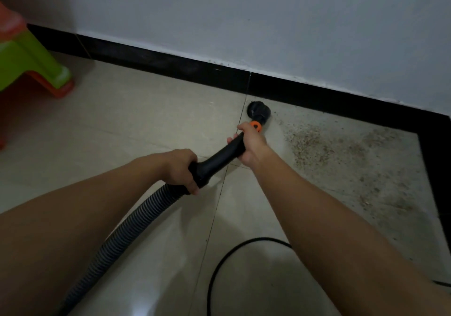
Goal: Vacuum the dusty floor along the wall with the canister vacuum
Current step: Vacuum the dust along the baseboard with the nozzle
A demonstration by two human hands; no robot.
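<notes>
Left hand [181,169], right hand [252,144] grip wand [219,157]; dust [329,149] on tile [122,120] beside baseboard [170,64].

Two hands [180,169] [252,146], one wand [218,160], one hose [122,230], one cable [216,270], one stool [31,56]

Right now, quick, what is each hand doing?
Left hand grips the black wand where the hose joins.
Right hand grips the wand nearer the brush.

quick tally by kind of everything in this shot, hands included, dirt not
hands: 2 (left hand, right hand, both gripping the vacuum wand)
vacuum wand with brush head: 1
ribbed hose: 1
black cord: 1
green and orange plastic stool: 1
total: 6
</notes>
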